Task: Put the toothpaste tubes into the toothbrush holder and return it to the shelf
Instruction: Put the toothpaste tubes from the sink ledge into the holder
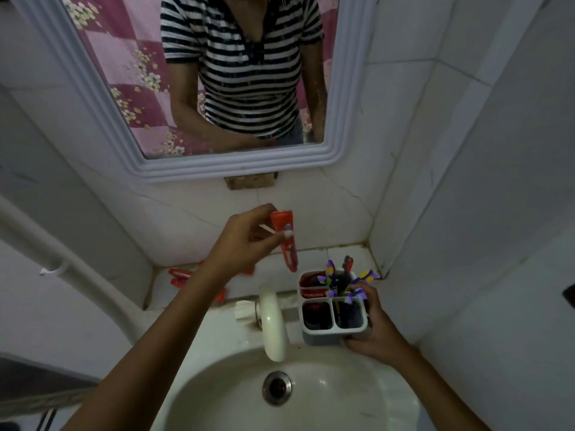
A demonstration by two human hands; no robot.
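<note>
Above the basin's right rim, the right hand (375,329) grips a white four-compartment toothbrush holder (333,309) by its outer wall, thumb at the near corner and fingers round the far side. Purple-and-yellow toothbrushes (345,283) stand in the right-hand compartments; a red toothpaste tube (312,289) already sits in the far-left compartment, and the near-left one looks dark inside. The left hand (245,236) pinches a second red toothpaste tube (285,241) between thumb and fingers, holding it nearly upright, its lower end just above the holder's far-left corner. More red tubes (179,276) lie on the tiled shelf (337,255) behind the white tap (273,325), partly hidden by the left forearm.
</note>
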